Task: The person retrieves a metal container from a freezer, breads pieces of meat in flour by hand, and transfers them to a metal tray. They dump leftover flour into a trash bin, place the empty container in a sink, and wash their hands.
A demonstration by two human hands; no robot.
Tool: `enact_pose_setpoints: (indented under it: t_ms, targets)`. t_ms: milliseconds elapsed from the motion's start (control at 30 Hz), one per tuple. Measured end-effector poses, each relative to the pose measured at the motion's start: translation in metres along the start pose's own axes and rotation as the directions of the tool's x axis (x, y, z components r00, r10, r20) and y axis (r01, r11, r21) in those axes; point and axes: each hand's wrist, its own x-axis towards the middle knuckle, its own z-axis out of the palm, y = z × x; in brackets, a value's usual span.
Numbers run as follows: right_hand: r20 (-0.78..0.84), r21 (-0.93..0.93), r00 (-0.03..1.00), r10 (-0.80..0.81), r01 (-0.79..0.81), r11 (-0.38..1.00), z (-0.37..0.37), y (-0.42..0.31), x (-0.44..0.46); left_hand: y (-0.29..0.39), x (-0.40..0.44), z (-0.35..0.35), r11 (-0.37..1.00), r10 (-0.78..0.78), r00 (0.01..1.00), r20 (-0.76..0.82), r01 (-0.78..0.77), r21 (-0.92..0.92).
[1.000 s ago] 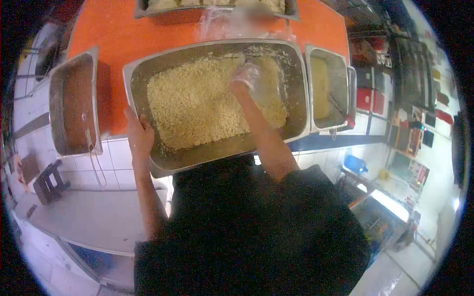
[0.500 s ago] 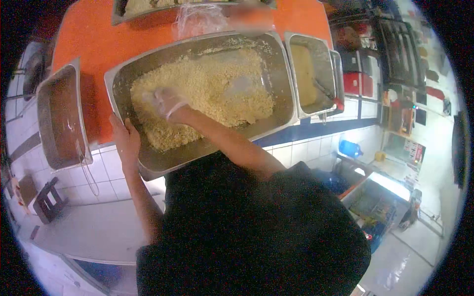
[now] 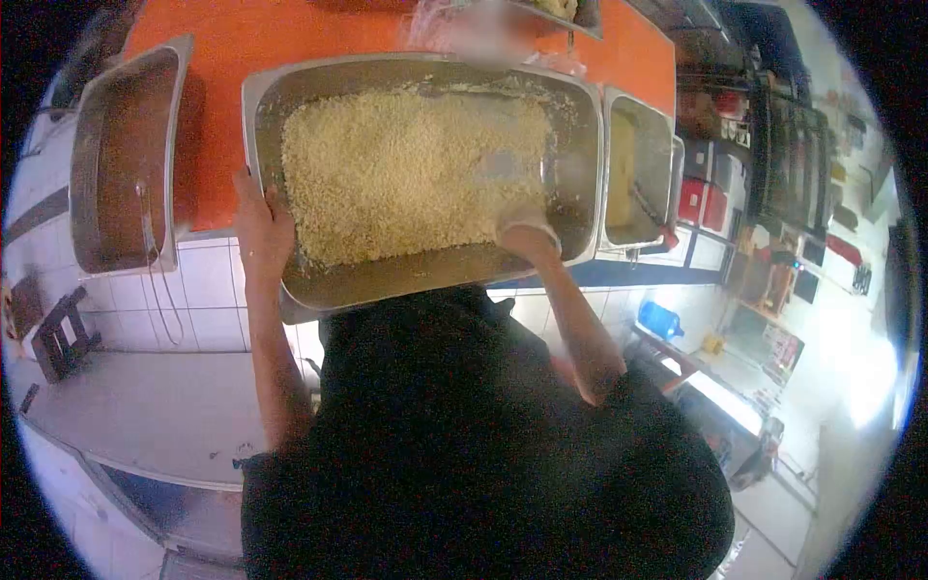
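A large rectangular metal pan [image 3: 425,291] holds a wide bed of pale yellow, coarse crumbs [image 3: 387,174]. At its left wall, my left hand [image 3: 263,227] grips the rim, with the thumb on the inner side and the fingers outside. My right hand [image 3: 527,237], in a thin clear glove, is down at the front right of the crumbs. Its fingers are blurred and partly sunk in them, so their pose is hidden. Bare metal shows through at the right of the crumb bed.
To the right stands a smaller metal pan [image 3: 609,220] of yellowish liquid [image 3: 622,159] with a utensil [image 3: 646,205] in it. Another deep metal pan [image 3: 176,126] is at the left. Crumpled clear plastic [image 3: 435,27] lies behind on the orange tabletop [image 3: 217,106].
My right hand has swept from the left of the crumbs to the front right. The crumb surface looks flatter. My left hand stays on the rim, and the view has shifted.
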Motion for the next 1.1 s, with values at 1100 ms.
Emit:
enact_pose_setpoints:
  t_ms: [1100]
  targets:
    - [-0.633, 0.331, 0.762, 0.135, 0.11, 0.937, -0.008, -0.105, 0.101, 0.003, 0.003, -0.002, 0.999, 0.014, 1.0, 0.0, -0.014, 0.03]
